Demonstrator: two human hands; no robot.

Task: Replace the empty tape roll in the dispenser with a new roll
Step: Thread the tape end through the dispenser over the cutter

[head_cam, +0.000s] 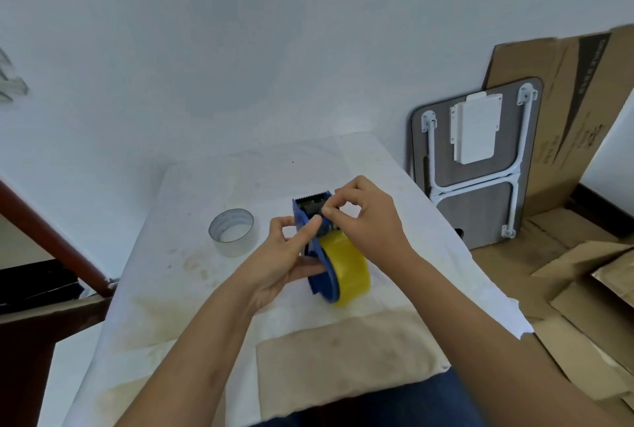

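Note:
A blue tape dispenser [320,284] is held above the middle of the white-covered table [240,172], its toothed cutter pointing away from me. A yellow tape roll [350,265] sits mounted on its right side. My left hand [284,262] grips the dispenser's body from the left, thumb on its blue side plate. My right hand [367,217] pinches with thumb and forefinger at the tape end near the black roller behind the cutter. The empty clear roll core [232,231] stands on the table, left of the dispenser.
A folded lap table [480,165] leans against the wall at right, with flattened cardboard [566,111] behind and on the floor beside it. A brown wooden rail [51,234] runs along the table's left. A beige cloth patch [343,358] covers the near table edge.

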